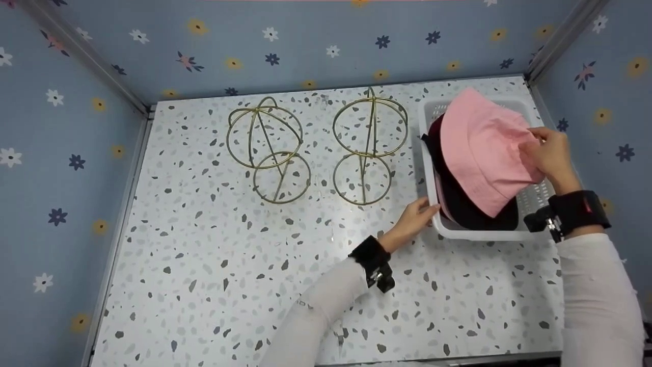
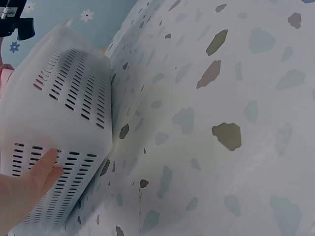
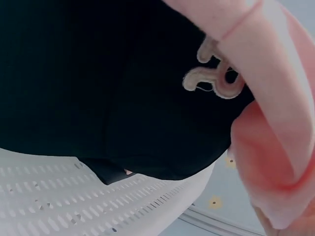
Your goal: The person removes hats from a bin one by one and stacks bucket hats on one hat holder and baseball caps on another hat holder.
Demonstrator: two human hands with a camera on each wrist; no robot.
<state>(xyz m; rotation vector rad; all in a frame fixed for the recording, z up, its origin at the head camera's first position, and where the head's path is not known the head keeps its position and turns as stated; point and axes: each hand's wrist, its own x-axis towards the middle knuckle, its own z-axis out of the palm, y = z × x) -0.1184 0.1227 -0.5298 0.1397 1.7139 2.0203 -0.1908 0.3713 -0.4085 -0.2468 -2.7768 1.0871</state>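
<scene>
Clearly the broad speckled table (image 1: 229, 285) spans most of the scene, and toward its far right corner sits a white slotted basket (image 1: 484, 235), with a pink bucket hat (image 1: 479, 148) tilted at its opening, partly covering a black hat (image 1: 458, 204) inside. Left of the basket, two gold wire stands (image 1: 362, 154) are placed side by side. The right hand (image 1: 552, 155) pinches the pink cloth, the left hand (image 1: 413, 218) touches the basket's outer wall with fingers fairly straight, and pale lettering (image 3: 201, 75) shows on the black fabric.
</scene>
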